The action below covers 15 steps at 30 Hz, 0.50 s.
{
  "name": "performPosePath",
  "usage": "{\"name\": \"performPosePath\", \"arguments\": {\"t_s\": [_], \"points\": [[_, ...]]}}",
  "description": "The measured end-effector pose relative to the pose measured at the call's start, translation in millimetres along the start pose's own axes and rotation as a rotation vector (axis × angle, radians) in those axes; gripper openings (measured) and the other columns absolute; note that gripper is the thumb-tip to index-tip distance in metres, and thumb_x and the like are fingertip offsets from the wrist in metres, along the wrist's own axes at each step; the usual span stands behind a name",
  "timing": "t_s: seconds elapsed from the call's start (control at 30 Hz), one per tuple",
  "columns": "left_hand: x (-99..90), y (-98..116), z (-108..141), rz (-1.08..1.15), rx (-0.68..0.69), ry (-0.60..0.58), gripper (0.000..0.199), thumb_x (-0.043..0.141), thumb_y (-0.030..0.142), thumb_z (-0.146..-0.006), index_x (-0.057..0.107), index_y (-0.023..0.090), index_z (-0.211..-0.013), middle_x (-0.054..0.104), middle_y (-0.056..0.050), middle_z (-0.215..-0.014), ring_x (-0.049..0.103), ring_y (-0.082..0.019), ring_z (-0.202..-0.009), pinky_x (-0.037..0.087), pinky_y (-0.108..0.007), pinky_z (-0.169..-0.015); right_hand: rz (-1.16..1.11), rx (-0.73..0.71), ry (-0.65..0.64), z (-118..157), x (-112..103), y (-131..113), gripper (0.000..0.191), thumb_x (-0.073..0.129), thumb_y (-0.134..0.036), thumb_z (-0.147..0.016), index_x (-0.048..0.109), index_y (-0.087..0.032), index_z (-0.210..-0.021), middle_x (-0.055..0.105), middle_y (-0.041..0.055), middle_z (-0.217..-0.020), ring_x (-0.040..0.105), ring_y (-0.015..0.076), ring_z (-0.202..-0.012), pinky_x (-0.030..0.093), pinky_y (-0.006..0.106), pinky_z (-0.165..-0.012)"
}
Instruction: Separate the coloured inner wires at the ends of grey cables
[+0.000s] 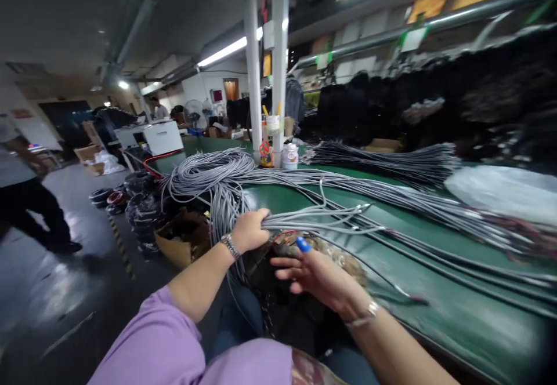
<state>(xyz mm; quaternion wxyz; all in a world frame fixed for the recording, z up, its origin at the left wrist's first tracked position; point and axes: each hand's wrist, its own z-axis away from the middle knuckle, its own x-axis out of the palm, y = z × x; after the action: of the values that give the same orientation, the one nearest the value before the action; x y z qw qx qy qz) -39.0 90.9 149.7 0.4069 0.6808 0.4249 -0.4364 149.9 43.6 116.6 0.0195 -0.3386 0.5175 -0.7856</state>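
L hand (251, 230) has a bunch of grey cables (304, 221) gripped over the green table (278, 198), R hand (319, 272) open w/ fingers spread nearby, blue thumb cover (303, 244) on.

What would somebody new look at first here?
Probably the gray cables, piled in loops and stretching along the green table. Then the blue tip on the thumb of the open right hand, low in the middle, beside the left hand gripping a cable bunch.

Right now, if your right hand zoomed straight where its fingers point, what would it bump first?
The right hand would probably meet the hanging grey cables below the left hand first, though depth is unclear here.
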Motion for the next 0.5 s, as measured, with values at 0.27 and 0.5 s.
{"name": "performPosePath", "arguments": {"t_s": [0.27, 0.5], "points": [[32.6, -69.4, 91.3, 0.261, 0.054, 0.163, 0.015, 0.053, 0.023, -0.072, 0.060, 0.021, -0.085, 0.065, -0.005, -0.085, 0.061, -0.021, -0.085, 0.048, -0.032, -0.080, -0.694, -0.396, 0.302, -51.4, 35.6, -1.9, 0.020, 0.056, -0.041, -0.088, 0.054, -0.021, -0.085, 0.070, 0.0040, -0.086, 0.067, 0.0162, -0.078, 0.055, 0.032, -0.072], [66.9, -134.3, 164.7, 0.293, 0.101, -0.355, 0.061, 0.069, 0.023, -0.050, 0.063, 0.027, -0.110, 0.060, -0.006, -0.125, 0.049, -0.032, -0.122, 0.027, -0.045, -0.110, -0.159, -0.427, -0.057, -33.0, 50.2, 65.8, 0.039, 0.071, -0.048, -0.074, 0.051, -0.018, -0.061, 0.048, -0.0065, -0.047, 0.045, 0.0072, -0.041, 0.048, 0.026, -0.053]]}}
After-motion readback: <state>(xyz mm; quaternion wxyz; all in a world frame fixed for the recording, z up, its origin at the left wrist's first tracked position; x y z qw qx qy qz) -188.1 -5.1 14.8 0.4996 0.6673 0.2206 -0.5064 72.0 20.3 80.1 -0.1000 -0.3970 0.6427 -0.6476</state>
